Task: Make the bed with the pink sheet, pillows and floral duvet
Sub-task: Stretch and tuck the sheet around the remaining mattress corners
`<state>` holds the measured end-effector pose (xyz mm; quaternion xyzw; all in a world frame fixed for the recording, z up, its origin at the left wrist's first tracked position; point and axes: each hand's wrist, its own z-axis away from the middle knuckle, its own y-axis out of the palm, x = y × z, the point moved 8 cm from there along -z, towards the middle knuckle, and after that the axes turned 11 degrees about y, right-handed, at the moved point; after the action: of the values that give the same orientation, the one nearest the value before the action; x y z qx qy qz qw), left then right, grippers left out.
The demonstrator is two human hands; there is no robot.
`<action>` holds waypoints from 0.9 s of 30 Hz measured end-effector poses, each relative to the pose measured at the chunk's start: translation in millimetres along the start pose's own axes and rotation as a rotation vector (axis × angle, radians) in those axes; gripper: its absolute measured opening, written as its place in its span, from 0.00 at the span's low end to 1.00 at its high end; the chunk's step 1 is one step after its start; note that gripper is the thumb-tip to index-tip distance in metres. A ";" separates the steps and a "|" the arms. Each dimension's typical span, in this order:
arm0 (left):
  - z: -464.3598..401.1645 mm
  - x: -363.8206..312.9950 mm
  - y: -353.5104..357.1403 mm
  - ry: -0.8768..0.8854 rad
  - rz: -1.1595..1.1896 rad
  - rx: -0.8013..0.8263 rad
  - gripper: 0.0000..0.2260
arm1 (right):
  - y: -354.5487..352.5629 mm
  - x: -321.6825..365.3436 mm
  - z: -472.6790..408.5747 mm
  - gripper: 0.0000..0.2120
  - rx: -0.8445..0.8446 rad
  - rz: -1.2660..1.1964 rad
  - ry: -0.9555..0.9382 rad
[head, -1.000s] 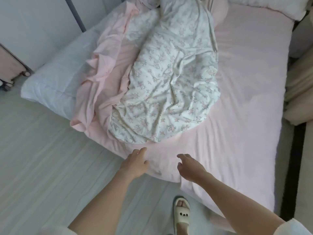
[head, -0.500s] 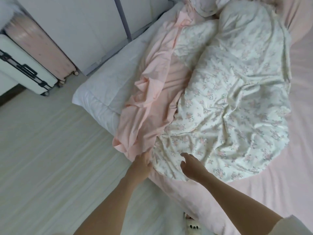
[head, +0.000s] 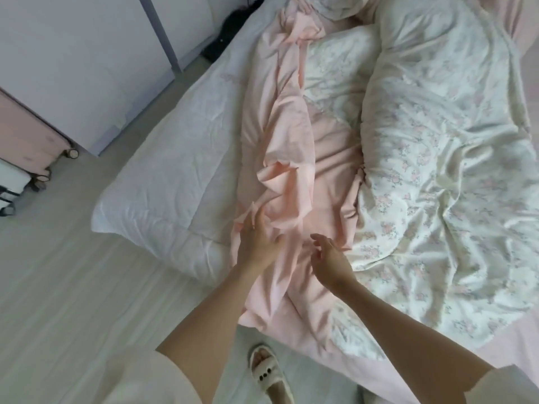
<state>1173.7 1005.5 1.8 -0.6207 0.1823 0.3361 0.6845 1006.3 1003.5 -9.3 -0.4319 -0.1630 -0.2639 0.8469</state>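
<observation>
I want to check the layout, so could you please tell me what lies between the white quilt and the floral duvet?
In the head view, bunched pink fabric lies between the white quilt and the floral duvet.

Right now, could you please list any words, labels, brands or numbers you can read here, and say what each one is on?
None: no readable text shows anywhere.
Duvet: floral print only, no lettering.
White quilt: a faint pinkish mark near its top edge, too blurred to read.
Suitcase: no label visible.
Slipper: dark dots, not text.

Two hands (head: 259, 240) (head: 329, 260), one floral duvet (head: 443, 176), one slipper (head: 269, 374).
</observation>
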 end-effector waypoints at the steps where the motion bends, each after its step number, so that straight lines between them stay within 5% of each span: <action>1: -13.2 -4.6 -1.0 0.047 -0.034 0.059 0.34 | 0.8 6.2 -5.2 0.21 -0.015 -0.037 0.029; 5: -43.0 2.5 14.2 0.074 -0.413 0.460 0.30 | 9.9 15.3 -23.2 0.22 -0.051 -0.267 0.237; 8: -61.1 1.1 4.6 0.145 -0.350 0.329 0.16 | 13.9 11.8 -26.7 0.21 -0.040 -0.333 0.330; 12: -66.8 13.5 -28.7 -0.131 0.286 0.122 0.11 | 9.0 13.0 -31.6 0.20 -0.075 -0.342 0.371; 16: -74.7 36.4 -88.6 -0.164 0.351 0.061 0.12 | 18.0 48.6 -33.5 0.18 -0.073 -0.324 0.356; 20: -92.5 69.7 -154.3 -0.261 0.488 0.154 0.28 | 36.7 114.4 -48.9 0.23 -0.044 -0.290 0.271; 24: -112.7 106.1 -205.1 -0.307 0.498 0.117 0.13 | 51.1 187.6 -63.9 0.25 -0.009 -0.299 0.170; 27: -127.5 141.8 -246.6 -0.365 0.531 -0.073 0.15 | 71.2 241.1 -69.9 0.25 0.047 -0.259 0.065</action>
<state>1464.7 913.8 65.8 -0.5050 0.1999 0.6150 0.5716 1246.2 907.3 26.1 -0.3783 -0.1962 -0.3811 0.8205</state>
